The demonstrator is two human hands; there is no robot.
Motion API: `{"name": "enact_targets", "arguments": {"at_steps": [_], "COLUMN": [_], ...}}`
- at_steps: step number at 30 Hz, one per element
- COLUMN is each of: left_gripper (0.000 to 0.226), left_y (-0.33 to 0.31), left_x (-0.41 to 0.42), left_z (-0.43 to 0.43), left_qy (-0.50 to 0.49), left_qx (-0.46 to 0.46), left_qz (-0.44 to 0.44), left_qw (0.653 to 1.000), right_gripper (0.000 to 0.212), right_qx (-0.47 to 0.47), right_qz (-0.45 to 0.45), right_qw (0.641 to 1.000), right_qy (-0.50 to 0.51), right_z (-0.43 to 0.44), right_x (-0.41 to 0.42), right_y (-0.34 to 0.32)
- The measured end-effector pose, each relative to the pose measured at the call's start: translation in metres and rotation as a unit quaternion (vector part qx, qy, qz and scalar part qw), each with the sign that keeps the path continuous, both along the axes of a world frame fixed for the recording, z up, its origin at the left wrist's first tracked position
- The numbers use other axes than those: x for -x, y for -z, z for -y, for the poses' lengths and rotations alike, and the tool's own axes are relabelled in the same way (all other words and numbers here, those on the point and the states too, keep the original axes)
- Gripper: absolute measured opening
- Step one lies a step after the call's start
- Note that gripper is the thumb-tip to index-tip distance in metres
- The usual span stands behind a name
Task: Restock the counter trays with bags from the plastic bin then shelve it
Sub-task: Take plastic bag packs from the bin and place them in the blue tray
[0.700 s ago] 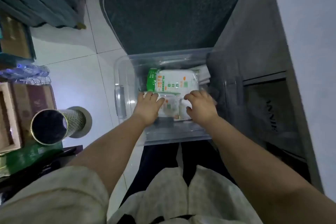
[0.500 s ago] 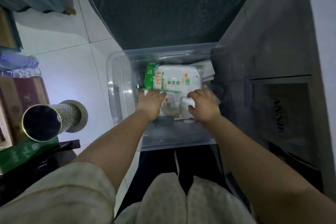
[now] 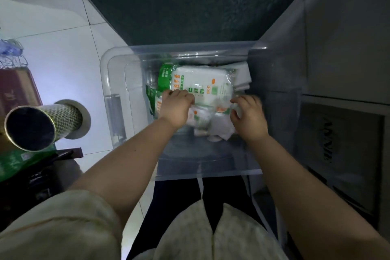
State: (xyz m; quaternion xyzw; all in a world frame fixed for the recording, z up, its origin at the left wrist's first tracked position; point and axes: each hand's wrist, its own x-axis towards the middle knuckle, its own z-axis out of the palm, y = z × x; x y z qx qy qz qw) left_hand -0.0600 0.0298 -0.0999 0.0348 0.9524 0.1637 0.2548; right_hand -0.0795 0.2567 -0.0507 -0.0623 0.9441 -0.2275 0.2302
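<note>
- Down on the tiled floor (image 3: 63, 59) between your knees sits the plastic bin (image 3: 118, 82). It lies open-topped right in front of you, probably so both arms can reach in without leaning.
- Inside, the large white bag (image 3: 202, 84) with its green end lies flat on top of the smaller packets (image 3: 200, 120), all crowded toward the far right of the bin.
- Your left hand (image 3: 176, 107) is curled over the large bag's near left edge, gripping it. Your right hand (image 3: 249, 118) is clenched on the smaller packets at the near right corner, though exactly which packet it pinches is unclear. Holding both sides suggests you mean to lift the stack as one.
- Beside the bin, the dark mat (image 3: 190, 2) lies beyond it, the cardboard tube (image 3: 42, 124) stands to your left and the grey cabinet (image 3: 341, 154) to your right.
- Compared with half a second ago, your head has come closer and a green packet (image 3: 152, 99) now peeks out left of your left hand. The bags remain in the bin.
</note>
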Motion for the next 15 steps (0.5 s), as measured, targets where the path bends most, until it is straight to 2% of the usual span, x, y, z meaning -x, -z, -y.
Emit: {"name": "enact_targets", "arguments": {"at_steps": [5,10,15], "left_gripper": [0.017,0.016,0.021], "left_y": [-0.009,0.013,0.025], "left_x": [0.051,0.082,0.081], "left_z": [-0.022,-0.043,-0.05], "left_qy": [-0.018,-0.082,-0.071], "left_qx": [-0.035,-0.056,-0.067], "left_qz": [-0.078,-0.052,-0.05], "left_qw": [0.996,0.994,0.994], "right_gripper": [0.024,0.024,0.016], "right_qx": [0.023,0.029,0.041], "right_qz": [-0.044,-0.099,-0.112], "right_qw": [0.998,0.992,0.991], "right_qy": [0.04,0.069,0.063], "right_z": [-0.012,-0.018,-0.02], "right_x": [0.024,0.04,0.039], "right_y": [-0.01,0.004,0.015]}}
